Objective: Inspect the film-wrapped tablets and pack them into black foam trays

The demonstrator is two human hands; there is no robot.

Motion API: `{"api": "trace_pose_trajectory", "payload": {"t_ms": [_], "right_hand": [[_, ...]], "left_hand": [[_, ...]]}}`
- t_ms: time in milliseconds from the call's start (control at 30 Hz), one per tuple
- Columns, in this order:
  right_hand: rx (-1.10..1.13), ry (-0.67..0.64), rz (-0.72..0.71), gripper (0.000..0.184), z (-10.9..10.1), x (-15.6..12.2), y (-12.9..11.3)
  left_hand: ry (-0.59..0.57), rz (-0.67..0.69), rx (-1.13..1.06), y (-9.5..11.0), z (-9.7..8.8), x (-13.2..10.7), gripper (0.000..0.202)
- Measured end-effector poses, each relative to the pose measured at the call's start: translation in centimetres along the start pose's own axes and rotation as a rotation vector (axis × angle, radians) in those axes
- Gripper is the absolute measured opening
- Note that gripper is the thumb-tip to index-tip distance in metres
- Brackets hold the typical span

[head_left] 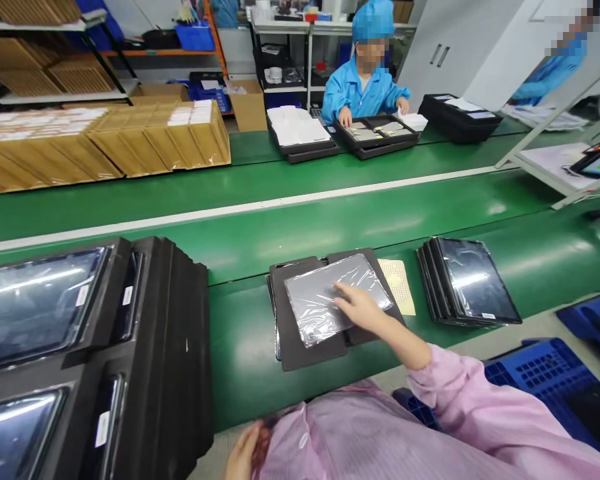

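My right hand [360, 307] reaches over a grey tablet in clear plastic film [313, 300], its fingers stretched out and resting on or just over the upper face. Beneath that tablet lie black foam sheets [293, 357], stacked on the green bench. A pale yellow sheet of small dotted labels [399, 287] sticks out at their right side. Low at the bottom edge, close to the pink smock [340, 433], is my left hand [245, 453]; its fingers are partly hidden, so their hold cannot be made out.
Tall black foam trays holding tablets [180, 347] stand at left. Several stacked tablets [475, 280] sit at right. Across the green bench [240, 333], a co-worker in blue [363, 93] handles a black tray [375, 137]. Brown cartons [160, 143] line the far left; blue crates [540, 373] stand below right.
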State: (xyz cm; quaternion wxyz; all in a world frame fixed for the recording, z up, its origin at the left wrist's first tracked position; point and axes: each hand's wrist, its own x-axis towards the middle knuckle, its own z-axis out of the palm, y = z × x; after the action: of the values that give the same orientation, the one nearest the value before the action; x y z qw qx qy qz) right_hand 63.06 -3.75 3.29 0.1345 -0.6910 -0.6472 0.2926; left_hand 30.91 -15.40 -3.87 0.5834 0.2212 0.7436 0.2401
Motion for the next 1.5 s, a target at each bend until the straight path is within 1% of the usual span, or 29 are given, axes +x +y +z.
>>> {"api": "trace_pose_trajectory", "payload": {"t_ms": [33, 100, 167, 233, 267, 333, 400, 467, 533, 600, 667, 733, 767, 833, 867, 933, 967, 1000, 1033, 1067, 1133, 1200, 1300, 1400, 1500], "right_hand": [[-0.022, 0.005, -0.003, 0.048, -0.8, 1.0, 1.2], [-0.05, -0.009, -0.051, 0.048, -1.8, 3.4, 2.1], [-0.09, -0.048, -0.107, 0.05, -2.1, 5.8, 1.6], [-0.135, -0.112, -0.14, 0.053, -2.1, 8.0, 0.5], [-0.159, -0.147, -0.145, 0.054, -2.2, 9.0, 0.1], [-0.2, -0.216, -0.139, 0.057, -2.3, 10.5, -0.5], [-0.229, -0.283, -0.125, 0.061, -2.6, 11.6, -0.6], [-0.245, -0.347, -0.13, 0.064, -3.1, 12.3, -0.6], [-0.255, -0.393, -0.158, 0.063, -3.7, 12.5, -0.9], [-0.269, -0.415, -0.197, 0.052, -4.4, 12.1, -1.4], [-0.281, -0.4, -0.239, 0.037, -5.4, 10.9, -2.0], [-0.277, -0.343, -0.281, 0.029, -6.9, 9.0, -2.1], [-0.277, -0.308, -0.299, 0.028, -7.8, 7.8, -1.8], [-0.218, -0.214, -0.33, 0.029, -9.7, 5.2, -0.6], [-0.125, -0.151, -0.349, 0.031, -10.5, 3.9, 0.4], [0.204, 0.022, -0.402, 0.04, -11.4, 1.5, 2.5], [0.378, 0.11, -0.432, 0.045, -11.6, 0.4, 3.6], [0.525, 0.187, -0.458, 0.05, -11.4, -0.6, 4.6], [0.634, 0.246, -0.478, 0.052, -11.1, -1.4, 5.5], [0.715, 0.292, -0.495, 0.052, -10.7, -2.1, 6.3], [0.842, 0.36, -0.518, 0.046, -9.8, -3.2, 7.6], [0.958, 0.417, -0.533, 0.039, -9.2, -3.8, 8.7], [1.015, 0.439, -0.558, 0.035, -8.8, -4.2, 10.3], [1.047, 0.429, -0.58, 0.033, -8.3, -4.3, 11.8], [1.064, 0.411, -0.546, 0.032, -7.3, -4.0, 12.9]], "left_hand": [[-0.036, 0.04, -0.013, 0.9, 1.2, 0.1, 0.05], [-0.045, 0.17, 0.039, 3.2, 3.1, 0.1, 0.059], [-0.03, 0.275, 0.11, 5.2, 4.6, 0.1, 0.061], [-0.012, 0.34, 0.13, 6.4, 5.8, 0.6, 0.064], [0.0, 0.35, 0.137, 6.6, 6.3, 0.9, 0.067], [0.003, 0.348, 0.154, 6.3, 7.1, 1.7, 0.075], [-0.032, 0.339, 0.167, 5.7, 7.6, 2.2, 0.083], [-0.061, 0.337, 0.184, 5.6, 7.8, 2.2, 0.086], [-0.023, 0.356, 0.223, 5.9, 7.4, 1.8, 0.081], [0.03, 0.409, 0.253, 6.6, 6.6, 1.3, 0.07], [0.041, 0.474, 0.24, 7.2, 5.8, 0.9, 0.059], [-0.011, 0.501, 0.193, 7.7, 5.5, 0.8, 0.056], [-0.055, 0.499, 0.161, 7.9, 5.7, 0.8, 0.059], [-0.173, 0.506, 0.074, 8.4, 7.0, 0.5, 0.074], [-0.243, 0.53, 0.022, 8.8, 8.2, 0.2, 0.083], [-0.403, 0.636, -0.064, 10.2, 11.2, -1.0, 0.096], [-0.467, 0.71, -0.105, 11.1, 12.9, -1.8, 0.096], [-0.507, 0.788, -0.145, 12.2, 14.6, -2.8, 0.09], [-0.525, 0.866, -0.179, 13.3, 16.1, -3.8, 0.08], [-0.516, 0.941, -0.209, 14.5, 17.4, -4.7, 0.068], [-0.488, 1.076, -0.225, 16.4, 19.3, -6.3, 0.046], [-0.498, 1.181, -0.183, 17.6, 20.4, -7.0, 0.036], [-0.536, 1.266, -0.156, 17.7, 21.6, -7.0, 0.033], [-0.546, 1.304, -0.169, 16.8, 22.4, -6.3, 0.033], [-0.549, 1.351, -0.16, 16.0, 22.9, -5.6, 0.028]]}}
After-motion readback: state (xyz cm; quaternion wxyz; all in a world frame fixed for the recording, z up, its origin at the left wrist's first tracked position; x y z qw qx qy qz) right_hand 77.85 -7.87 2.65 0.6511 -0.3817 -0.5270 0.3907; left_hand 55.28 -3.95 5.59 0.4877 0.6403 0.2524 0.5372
